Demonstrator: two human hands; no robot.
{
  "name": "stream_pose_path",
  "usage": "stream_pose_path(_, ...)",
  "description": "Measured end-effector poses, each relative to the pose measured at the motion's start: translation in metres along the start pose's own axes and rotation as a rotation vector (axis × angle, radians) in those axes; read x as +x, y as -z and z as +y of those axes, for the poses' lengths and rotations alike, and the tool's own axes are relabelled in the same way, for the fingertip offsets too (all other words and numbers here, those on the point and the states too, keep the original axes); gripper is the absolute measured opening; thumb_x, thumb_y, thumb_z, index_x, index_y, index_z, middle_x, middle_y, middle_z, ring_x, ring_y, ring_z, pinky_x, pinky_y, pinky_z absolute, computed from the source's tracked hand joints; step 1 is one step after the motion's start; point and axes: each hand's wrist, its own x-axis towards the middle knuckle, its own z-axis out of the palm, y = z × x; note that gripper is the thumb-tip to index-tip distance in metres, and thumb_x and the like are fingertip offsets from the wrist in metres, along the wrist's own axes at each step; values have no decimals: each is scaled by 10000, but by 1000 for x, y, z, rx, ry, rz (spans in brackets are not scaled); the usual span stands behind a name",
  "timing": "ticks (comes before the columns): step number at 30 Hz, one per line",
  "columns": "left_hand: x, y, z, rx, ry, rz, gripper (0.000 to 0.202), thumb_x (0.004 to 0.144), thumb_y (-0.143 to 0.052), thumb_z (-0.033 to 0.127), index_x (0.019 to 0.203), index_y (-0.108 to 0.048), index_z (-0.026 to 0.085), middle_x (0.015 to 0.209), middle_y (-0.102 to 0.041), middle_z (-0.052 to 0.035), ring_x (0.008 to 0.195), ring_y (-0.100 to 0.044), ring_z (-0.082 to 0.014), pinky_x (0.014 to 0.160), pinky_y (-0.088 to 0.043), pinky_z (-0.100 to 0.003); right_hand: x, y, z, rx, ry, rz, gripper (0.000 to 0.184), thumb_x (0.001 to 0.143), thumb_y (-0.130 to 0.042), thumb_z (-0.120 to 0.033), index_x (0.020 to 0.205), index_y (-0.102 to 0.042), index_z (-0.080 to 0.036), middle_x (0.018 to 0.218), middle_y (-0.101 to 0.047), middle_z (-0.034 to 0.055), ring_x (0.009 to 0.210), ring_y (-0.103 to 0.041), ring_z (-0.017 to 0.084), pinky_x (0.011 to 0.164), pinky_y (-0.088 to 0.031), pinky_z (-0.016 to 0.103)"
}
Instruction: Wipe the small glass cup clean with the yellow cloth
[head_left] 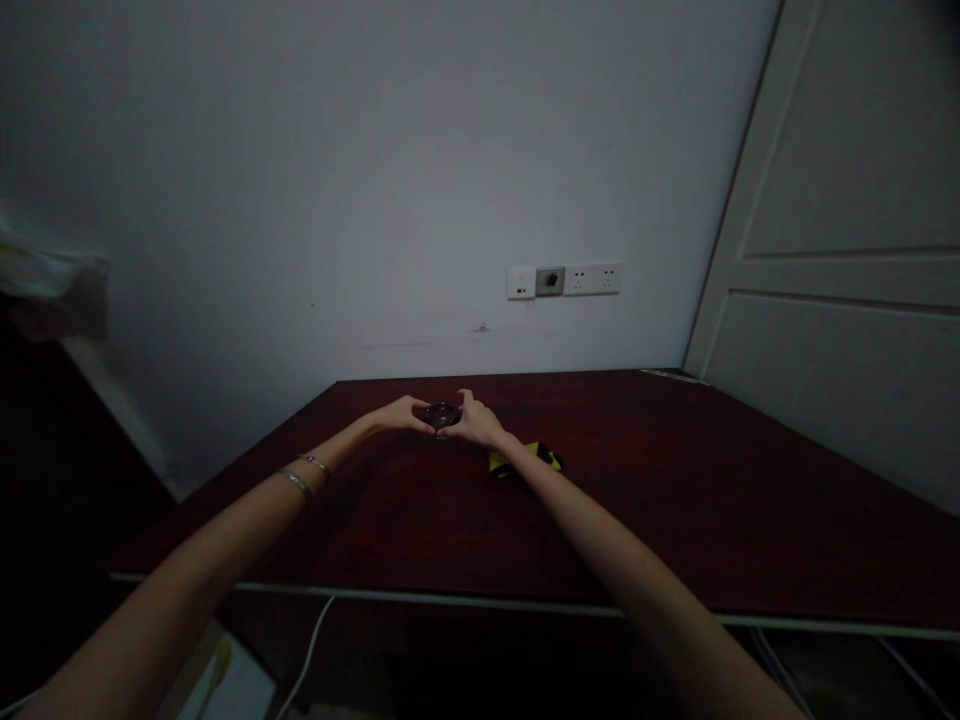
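Both my hands reach out over the dark red table. Between them is a small round glass ashtray-like dish, dark and see-through. My left hand has its thumb and fingers closed on the dish's left side. From the right, my right hand grips the other side, with its index finger at the far rim and its thumb at the near one. Beneath my right forearm lies a yellow and black cloth, partly hidden by the arm. The dim light makes it hard to tell whether the dish touches the tabletop.
A pale wall with a row of sockets rises behind the table. A panelled white door stands at the right. White cables hang below the table's front edge. At the far left is a blurred pale bundle.
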Motion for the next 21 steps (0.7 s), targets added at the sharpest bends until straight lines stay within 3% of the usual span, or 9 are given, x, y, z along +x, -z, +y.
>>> stream_pose_path(7,-28,2,-19,-6,88,-6,609,569,-715,365,1130,-585,167,1033,-657,-38,978,-571,-222,865,-389,-289,0,-34,-14,-80,26,-19,971,543,-680,-583,1292,-249,-140,1036,-596,157,973,-579,294,790,-419,367)
stream_pose_path(21,-43,-4,-38,-88,101,-19,626,549,-739,341,1126,-579,156,1078,-639,-44,995,-565,-215,892,-385,-286,-2,-63,-21,-74,48,-17,937,568,-683,-539,1292,-257,-126,1119,-552,207,1057,-518,327,824,-392,405)
